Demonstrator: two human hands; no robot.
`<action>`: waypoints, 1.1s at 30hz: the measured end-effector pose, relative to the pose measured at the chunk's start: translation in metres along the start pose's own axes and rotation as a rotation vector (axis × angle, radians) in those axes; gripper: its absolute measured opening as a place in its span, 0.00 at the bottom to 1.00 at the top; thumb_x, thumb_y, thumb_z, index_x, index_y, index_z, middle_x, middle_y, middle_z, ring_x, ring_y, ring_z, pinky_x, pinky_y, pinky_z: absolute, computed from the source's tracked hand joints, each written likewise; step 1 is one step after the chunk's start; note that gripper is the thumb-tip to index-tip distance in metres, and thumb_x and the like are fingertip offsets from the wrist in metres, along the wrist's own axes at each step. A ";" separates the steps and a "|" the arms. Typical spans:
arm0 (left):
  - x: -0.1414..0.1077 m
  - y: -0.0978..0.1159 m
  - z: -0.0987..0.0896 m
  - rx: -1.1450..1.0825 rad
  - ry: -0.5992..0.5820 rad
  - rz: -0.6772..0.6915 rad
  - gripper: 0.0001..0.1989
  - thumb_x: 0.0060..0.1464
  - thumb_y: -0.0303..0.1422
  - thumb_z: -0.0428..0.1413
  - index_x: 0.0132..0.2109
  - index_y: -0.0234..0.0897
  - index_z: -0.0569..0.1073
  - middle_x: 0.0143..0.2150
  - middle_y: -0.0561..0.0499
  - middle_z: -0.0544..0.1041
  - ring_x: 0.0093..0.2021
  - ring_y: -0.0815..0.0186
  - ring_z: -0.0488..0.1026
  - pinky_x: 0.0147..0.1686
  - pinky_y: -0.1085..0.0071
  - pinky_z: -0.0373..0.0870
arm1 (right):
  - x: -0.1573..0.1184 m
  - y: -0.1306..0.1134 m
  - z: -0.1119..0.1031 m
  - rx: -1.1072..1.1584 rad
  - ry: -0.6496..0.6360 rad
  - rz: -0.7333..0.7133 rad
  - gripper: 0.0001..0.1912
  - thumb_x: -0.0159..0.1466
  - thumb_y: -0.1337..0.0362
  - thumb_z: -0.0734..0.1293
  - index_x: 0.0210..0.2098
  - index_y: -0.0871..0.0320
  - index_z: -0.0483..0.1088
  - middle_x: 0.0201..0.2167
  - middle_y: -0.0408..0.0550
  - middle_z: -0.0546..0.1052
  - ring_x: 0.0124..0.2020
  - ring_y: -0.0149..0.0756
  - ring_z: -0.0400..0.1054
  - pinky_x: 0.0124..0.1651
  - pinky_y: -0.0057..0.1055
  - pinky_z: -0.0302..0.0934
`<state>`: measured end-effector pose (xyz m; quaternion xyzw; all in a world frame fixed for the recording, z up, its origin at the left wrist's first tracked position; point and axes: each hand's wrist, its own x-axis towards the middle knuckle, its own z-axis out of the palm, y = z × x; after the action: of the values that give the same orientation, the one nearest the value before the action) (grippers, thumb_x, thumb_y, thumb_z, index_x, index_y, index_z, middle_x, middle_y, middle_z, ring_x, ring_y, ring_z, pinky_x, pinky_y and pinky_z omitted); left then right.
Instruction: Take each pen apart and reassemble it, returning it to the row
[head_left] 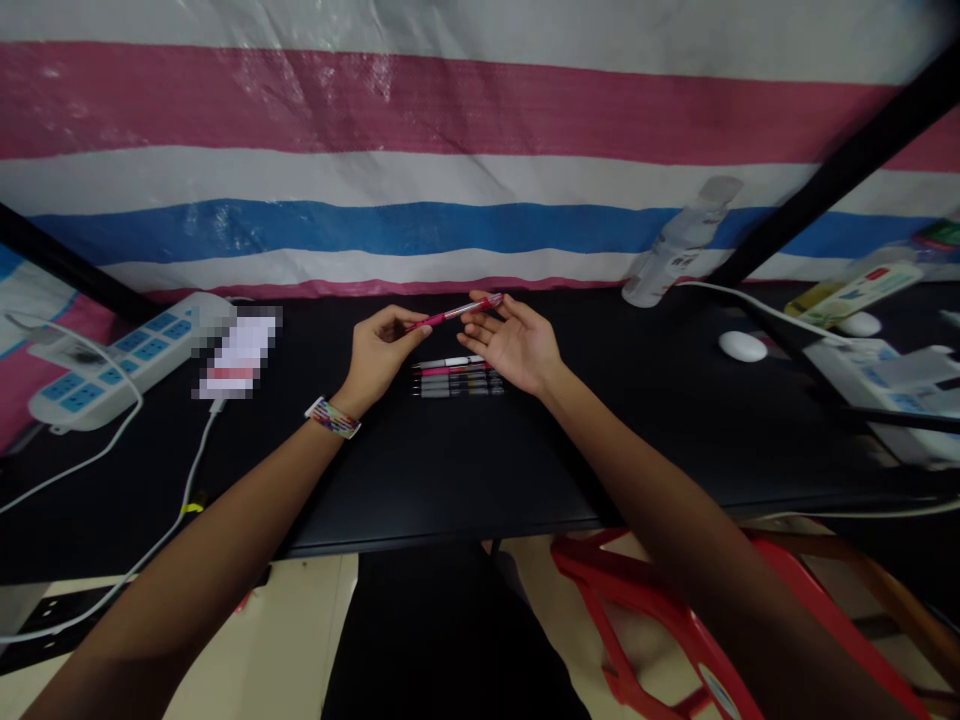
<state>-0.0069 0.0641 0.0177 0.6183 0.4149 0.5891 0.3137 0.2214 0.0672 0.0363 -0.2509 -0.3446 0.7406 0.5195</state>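
A red pen (456, 312) with a clear, pale middle section is held above the desk, tilted up toward the right. My left hand (382, 352) is closed on its left end, pinching it between thumb and fingers. At the pen's other end, my right hand (521, 345) turns its palm toward me, with thumb and index finger at the tip and the other fingers loosely apart. Below the hands lies a row of pens: a white one (450, 362), a pink one (442, 371) and several grey-black ones (450, 386). My right fingers partly cover the row's right end.
On the left are a white power strip (142, 350) and a blurred-out phone (240, 350) on a cable. A clear bottle (679, 245), a white egg-shaped object (742, 346) and another power strip (885, 390) stand right. Striped sheeting (450, 110) hangs behind the black desk (450, 480); a red stool (630, 575) is below.
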 end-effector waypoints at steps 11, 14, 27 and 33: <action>0.001 0.002 0.000 0.034 0.003 -0.016 0.10 0.54 0.39 0.74 0.41 0.41 0.85 0.39 0.48 0.86 0.40 0.61 0.80 0.43 0.62 0.77 | -0.003 -0.006 0.002 -0.215 0.004 -0.033 0.23 0.66 0.42 0.70 0.51 0.51 0.78 0.45 0.56 0.85 0.56 0.55 0.77 0.63 0.57 0.73; 0.001 0.002 0.000 0.023 0.009 -0.015 0.10 0.53 0.38 0.74 0.41 0.41 0.85 0.38 0.48 0.86 0.39 0.61 0.79 0.42 0.63 0.76 | -0.004 -0.007 0.002 -0.209 -0.011 -0.019 0.27 0.65 0.39 0.69 0.53 0.51 0.78 0.47 0.56 0.85 0.57 0.55 0.76 0.62 0.56 0.73; -0.001 0.008 0.001 0.025 -0.007 -0.017 0.13 0.53 0.41 0.74 0.40 0.40 0.85 0.38 0.48 0.85 0.39 0.61 0.79 0.43 0.63 0.77 | -0.004 -0.007 0.001 -0.229 0.012 -0.053 0.22 0.69 0.44 0.68 0.50 0.52 0.80 0.43 0.55 0.85 0.48 0.50 0.77 0.54 0.49 0.74; -0.001 0.004 0.000 0.014 -0.012 -0.013 0.11 0.54 0.39 0.74 0.40 0.40 0.84 0.39 0.49 0.85 0.39 0.61 0.80 0.43 0.63 0.77 | 0.000 -0.003 -0.007 -0.342 0.088 -0.145 0.21 0.67 0.44 0.73 0.50 0.51 0.81 0.41 0.51 0.84 0.36 0.41 0.74 0.42 0.40 0.71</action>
<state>-0.0059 0.0618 0.0209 0.6214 0.4212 0.5805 0.3154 0.2282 0.0699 0.0338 -0.3423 -0.4595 0.6200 0.5359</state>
